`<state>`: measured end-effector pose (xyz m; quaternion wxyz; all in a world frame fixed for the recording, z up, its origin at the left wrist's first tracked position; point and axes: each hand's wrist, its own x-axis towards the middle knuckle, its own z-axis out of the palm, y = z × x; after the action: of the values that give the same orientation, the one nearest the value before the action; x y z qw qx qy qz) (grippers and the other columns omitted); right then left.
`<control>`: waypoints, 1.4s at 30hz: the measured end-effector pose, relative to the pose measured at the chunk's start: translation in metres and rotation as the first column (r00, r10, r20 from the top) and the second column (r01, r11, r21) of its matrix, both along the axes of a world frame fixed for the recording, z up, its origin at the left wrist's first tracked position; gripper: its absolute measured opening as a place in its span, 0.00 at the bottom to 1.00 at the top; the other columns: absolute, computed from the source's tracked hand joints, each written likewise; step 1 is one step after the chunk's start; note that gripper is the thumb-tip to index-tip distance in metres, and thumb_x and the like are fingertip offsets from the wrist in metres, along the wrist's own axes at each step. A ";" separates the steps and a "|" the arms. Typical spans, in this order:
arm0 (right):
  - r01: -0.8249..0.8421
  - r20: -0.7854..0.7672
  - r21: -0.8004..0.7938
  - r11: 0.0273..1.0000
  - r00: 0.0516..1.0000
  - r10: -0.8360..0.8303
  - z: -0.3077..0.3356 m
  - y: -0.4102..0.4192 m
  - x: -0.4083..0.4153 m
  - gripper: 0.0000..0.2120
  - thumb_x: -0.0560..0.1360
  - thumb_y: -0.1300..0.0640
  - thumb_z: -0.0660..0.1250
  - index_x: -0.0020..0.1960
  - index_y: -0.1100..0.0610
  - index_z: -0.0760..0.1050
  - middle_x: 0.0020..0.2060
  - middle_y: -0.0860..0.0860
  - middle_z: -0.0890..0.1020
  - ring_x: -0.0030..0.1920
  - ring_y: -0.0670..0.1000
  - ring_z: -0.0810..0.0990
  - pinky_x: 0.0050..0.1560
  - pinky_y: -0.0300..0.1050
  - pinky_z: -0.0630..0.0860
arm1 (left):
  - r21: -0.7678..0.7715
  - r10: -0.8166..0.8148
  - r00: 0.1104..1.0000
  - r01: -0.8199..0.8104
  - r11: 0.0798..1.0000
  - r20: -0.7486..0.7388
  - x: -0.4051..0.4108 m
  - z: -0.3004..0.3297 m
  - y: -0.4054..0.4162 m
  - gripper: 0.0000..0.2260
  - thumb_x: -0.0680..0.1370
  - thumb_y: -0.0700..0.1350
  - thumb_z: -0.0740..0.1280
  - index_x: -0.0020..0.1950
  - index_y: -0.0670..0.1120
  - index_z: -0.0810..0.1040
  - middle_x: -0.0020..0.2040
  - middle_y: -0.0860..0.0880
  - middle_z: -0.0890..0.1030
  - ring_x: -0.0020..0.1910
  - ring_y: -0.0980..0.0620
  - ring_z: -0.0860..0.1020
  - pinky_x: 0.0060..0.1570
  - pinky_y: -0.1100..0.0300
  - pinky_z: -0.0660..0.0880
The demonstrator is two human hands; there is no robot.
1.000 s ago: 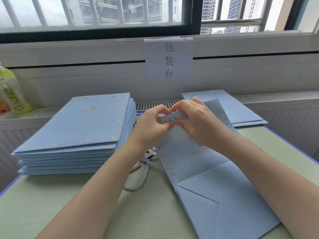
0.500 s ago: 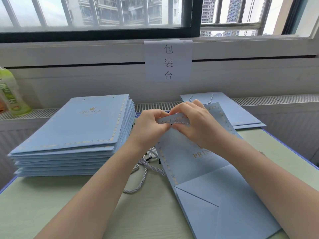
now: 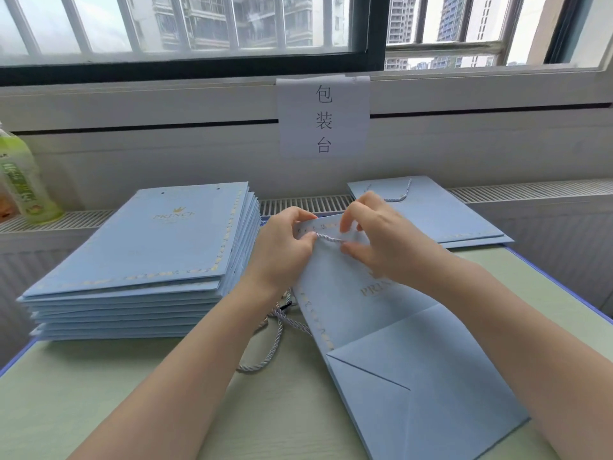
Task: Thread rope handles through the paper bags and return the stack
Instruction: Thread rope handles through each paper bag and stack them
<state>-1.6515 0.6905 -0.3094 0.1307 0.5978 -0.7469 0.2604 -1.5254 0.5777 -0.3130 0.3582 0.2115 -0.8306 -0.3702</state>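
green bottle cut off at left edge, bag corner cut off below

Two bare forearms, left hand and right hand ungloved, no sleeves visible

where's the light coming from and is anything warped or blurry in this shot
Head view: daylight enters through the window behind, leaving soft shadows under the stack; wide-angle lens bows the sill and frame edges; hands and bag sharp, bottle slightly soft.

Both hands raised together, fingers pinching.
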 end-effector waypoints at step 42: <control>0.434 0.059 0.174 0.884 0.891 -0.450 0.005 0.014 -0.021 0.20 0.73 0.68 0.53 0.55 0.49 0.74 0.50 0.46 0.76 0.51 0.52 0.72 0.44 0.44 0.65 | -0.424 0.117 0.972 -0.020 0.905 0.204 -0.002 -0.023 0.002 0.08 0.79 0.42 0.62 0.56 0.47 0.77 0.50 0.52 0.76 0.48 0.51 0.73 0.47 0.57 0.71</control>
<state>-1.6726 0.7042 -0.3049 0.1027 0.4066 -0.8870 0.1934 -1.5276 0.5793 -0.3362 0.3116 0.1994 -0.9178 -0.1440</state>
